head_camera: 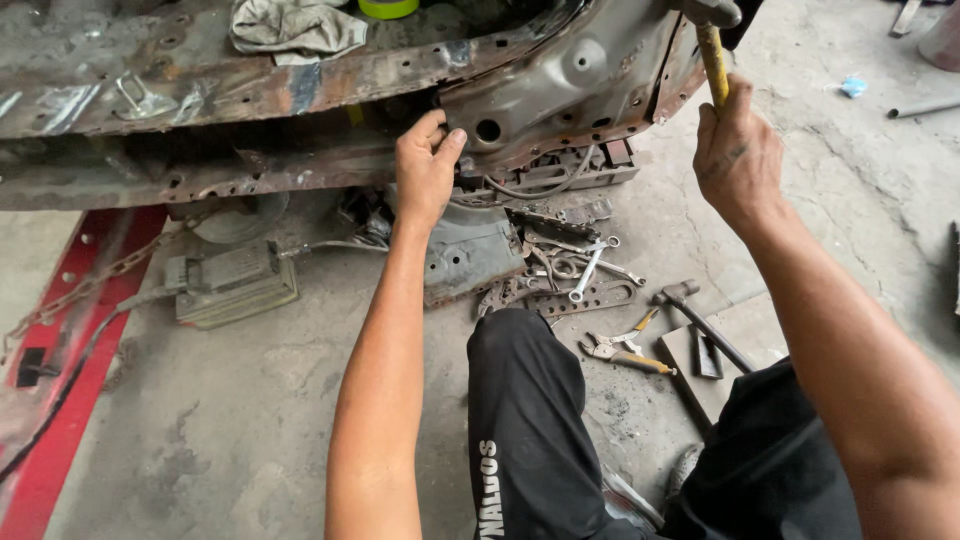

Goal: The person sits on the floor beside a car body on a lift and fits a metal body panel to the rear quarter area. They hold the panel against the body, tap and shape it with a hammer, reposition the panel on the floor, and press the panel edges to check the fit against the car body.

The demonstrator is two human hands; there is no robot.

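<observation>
Stained concrete floor [230,420] spreads under everything, with a red steel frame [60,400] running along the left edge and a chain [90,280] draped over it. Across the top sits a rusted car body panel [300,90], raised off the ground, a grey rag [295,25] lying on it. The person kneels in black trousers before it. Their left hand [425,165] curls its fingers over the lower edge of the panel's grey bracket section [570,90], gripping the metal just beside a round hole. Their right hand [735,150] is wrapped tight round the yellow handle of a hammer [713,55], held upright with its head at the panel's right corner; whether the head touches the metal is hard to tell. On the floor below lie loose spanners [590,270], a pair of pliers [625,352] near the knee, a second hammer [700,320] on a slab, and a grey box unit [235,285] with a cable.
</observation>
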